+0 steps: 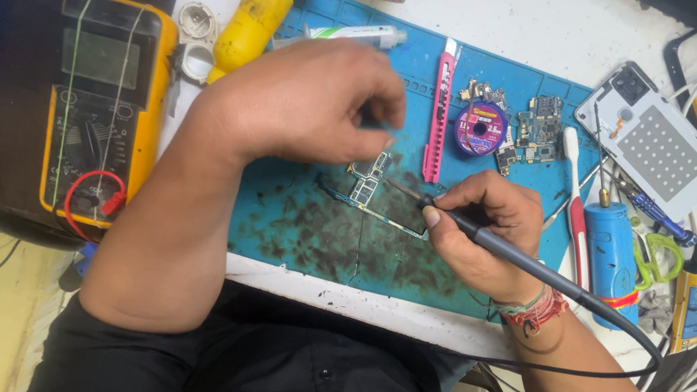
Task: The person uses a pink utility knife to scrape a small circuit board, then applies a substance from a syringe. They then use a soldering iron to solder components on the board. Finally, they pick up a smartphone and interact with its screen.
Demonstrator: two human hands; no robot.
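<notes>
My right hand (481, 231) grips a dark soldering iron (533, 267), its tip pointing left at a small phone circuit board (367, 180) lying on a stained blue work mat (297, 225). My left hand (312, 102) hovers over the board's top with fingers pinched together on something thin and small; what it pinches is too small to tell. The iron's black cable (623, 347) loops off to the right past my wrist.
A yellow multimeter (101, 110) sits at the left. A pink utility knife (441, 108), a purple wick spool (480, 128), loose circuit boards (542, 124), a toothbrush (573, 204), a blue bottle (612, 252) and a phone back panel (660, 143) crowd the right side.
</notes>
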